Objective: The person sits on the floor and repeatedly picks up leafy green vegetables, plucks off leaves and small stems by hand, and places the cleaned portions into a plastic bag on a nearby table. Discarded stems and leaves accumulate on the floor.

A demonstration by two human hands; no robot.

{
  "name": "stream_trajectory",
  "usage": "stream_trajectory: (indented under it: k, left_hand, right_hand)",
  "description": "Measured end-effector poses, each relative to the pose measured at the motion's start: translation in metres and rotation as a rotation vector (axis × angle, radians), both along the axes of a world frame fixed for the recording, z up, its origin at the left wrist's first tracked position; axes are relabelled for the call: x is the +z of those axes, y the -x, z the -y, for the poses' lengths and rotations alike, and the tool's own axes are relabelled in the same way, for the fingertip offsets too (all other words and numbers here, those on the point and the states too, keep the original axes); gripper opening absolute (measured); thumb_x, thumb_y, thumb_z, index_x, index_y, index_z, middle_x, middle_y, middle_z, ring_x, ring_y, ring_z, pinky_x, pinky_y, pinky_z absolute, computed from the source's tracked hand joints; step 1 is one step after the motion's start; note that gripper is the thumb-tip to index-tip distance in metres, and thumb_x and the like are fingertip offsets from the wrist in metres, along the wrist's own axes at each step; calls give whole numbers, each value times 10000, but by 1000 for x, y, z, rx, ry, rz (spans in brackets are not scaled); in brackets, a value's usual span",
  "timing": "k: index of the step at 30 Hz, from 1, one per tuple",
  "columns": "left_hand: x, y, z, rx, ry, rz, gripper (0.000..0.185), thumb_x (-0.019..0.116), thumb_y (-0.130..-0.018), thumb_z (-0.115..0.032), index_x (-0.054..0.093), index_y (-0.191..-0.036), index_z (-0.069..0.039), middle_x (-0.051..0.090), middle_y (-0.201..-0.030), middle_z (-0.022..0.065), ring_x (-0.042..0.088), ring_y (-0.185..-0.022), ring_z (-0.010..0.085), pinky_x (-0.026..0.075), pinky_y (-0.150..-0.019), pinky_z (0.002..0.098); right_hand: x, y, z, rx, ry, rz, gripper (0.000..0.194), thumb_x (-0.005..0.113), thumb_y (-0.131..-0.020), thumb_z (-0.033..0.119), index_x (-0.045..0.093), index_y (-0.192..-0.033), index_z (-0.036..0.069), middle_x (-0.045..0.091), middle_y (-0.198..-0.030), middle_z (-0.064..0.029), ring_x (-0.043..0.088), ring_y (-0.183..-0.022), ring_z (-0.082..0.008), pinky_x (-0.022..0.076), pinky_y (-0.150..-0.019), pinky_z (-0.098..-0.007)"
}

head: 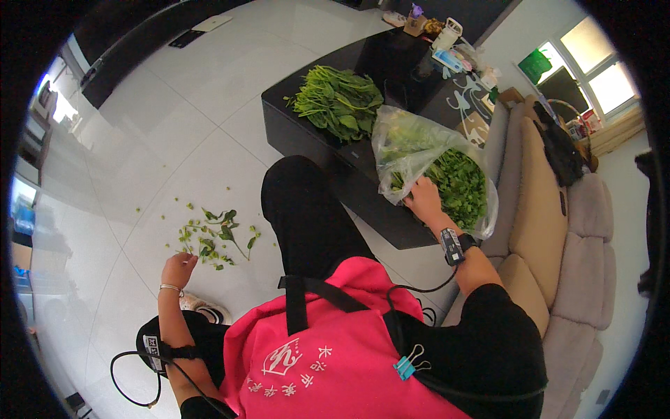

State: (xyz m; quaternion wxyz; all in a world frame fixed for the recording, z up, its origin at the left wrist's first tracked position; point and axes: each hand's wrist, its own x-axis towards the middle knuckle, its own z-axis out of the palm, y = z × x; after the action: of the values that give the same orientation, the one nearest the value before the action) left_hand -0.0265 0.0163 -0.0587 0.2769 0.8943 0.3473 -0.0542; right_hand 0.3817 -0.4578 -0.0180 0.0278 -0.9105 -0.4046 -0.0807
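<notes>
My right hand (425, 199) reaches to the near side of a clear plastic bag (403, 125) of leafy green herbs (463, 183); its fingertips are partly hidden at the stems and the bag's edge. Beside the bag, on the dark glossy table, lies a pile of leafy green vegetables (340, 102) with long stems. My left hand (179, 269) is low on the left, its fingers bent, just by scattered leaves and cut stem ends (209, 241) on the floor. Whether it holds anything small cannot be told.
The black table (306, 131) stands ahead and to the right, with a bottle (447, 34), packets and a flower pot at its far end. A beige and grey sofa (539, 209) runs along the right. Cables hang from both wrists. A slipper (201, 309) is near my left knee.
</notes>
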Motion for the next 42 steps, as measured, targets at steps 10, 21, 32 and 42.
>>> stream_trajectory:
  k: [10, 21, 32, 42]
  left_hand:
    - [3, 3, 0, -24, 90, 50, 307, 603, -796, -275, 634, -952, -13, 642, -929, 152, 638, -763, 269, 497, -695, 346]
    - [28, -3, 16, -30, 122, 267, 257, 604, -806, -218, 628, -978, -28, 640, -912, 134, 630, -773, 236, 491, -700, 318]
    - [109, -35, 58, 19, 905, 794, 292, 482, -903, -163, 541, -1131, 9, 601, -1011, 79, 579, -873, 141, 480, -799, 276]
    - [73, -18, 12, 727, 1085, 1061, 223, 549, -875, -217, 512, -1024, -56, 556, -880, 19, 559, -765, 114, 488, -621, 270]
  right_hand:
    - [22, -21, 33, -441, -562, -575, 287, 555, -840, 181, 486, -1044, -10, 564, -975, -130, 531, -861, -228, 422, -752, -330]
    - [88, 22, 12, -405, -1392, -1574, 124, 439, -853, 153, 463, -962, 100, 488, -747, -9, 406, -515, -109, 357, -479, -252]
    - [123, 117, -246, 515, -523, -2050, 101, 431, -801, 152, 472, -862, 82, 507, -710, -49, 430, -582, -106, 357, -488, -230]
    - [56, 219, -413, 504, -211, -1992, 170, 439, -803, 110, 515, -938, 40, 549, -814, -37, 515, -682, -115, 439, -604, -245]
